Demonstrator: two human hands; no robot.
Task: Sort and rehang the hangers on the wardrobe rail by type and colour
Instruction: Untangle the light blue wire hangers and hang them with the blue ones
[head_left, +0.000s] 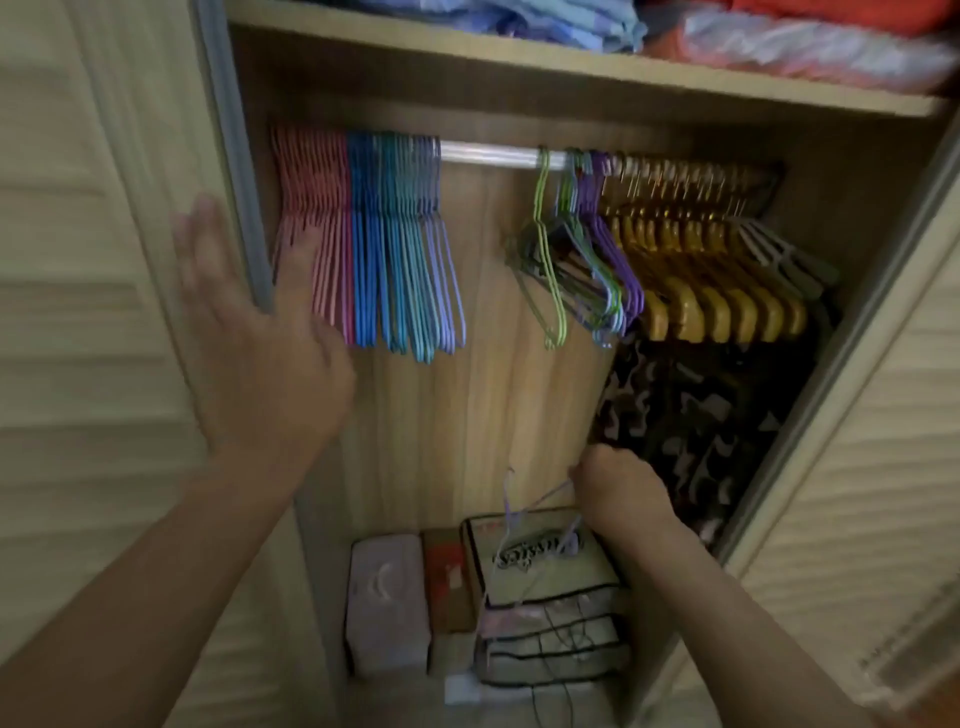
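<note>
A silver rail (493, 154) runs across the wardrobe. On its left hang pink wire hangers (311, 208), then blue and teal ones (395, 234), packed in colour groups. Right of a bare gap hang mixed green, grey and purple wire hangers (576, 249), then yellow plastic hangers (701, 270) and a few grey ones (779, 254). My left hand (254, 338) is raised with fingers straight in front of the pink hangers, holding nothing. Low down, my right hand (618, 486) grips a lilac wire hanger (524, 525), which dangles below the rail.
A shelf (571, 67) above the rail carries folded blue and orange cloth. A dark patterned garment (701, 415) hangs at the right. Boxes and a zipped clear bag (545, 597) fill the wardrobe floor. Slatted doors (78, 260) flank the opening on both sides.
</note>
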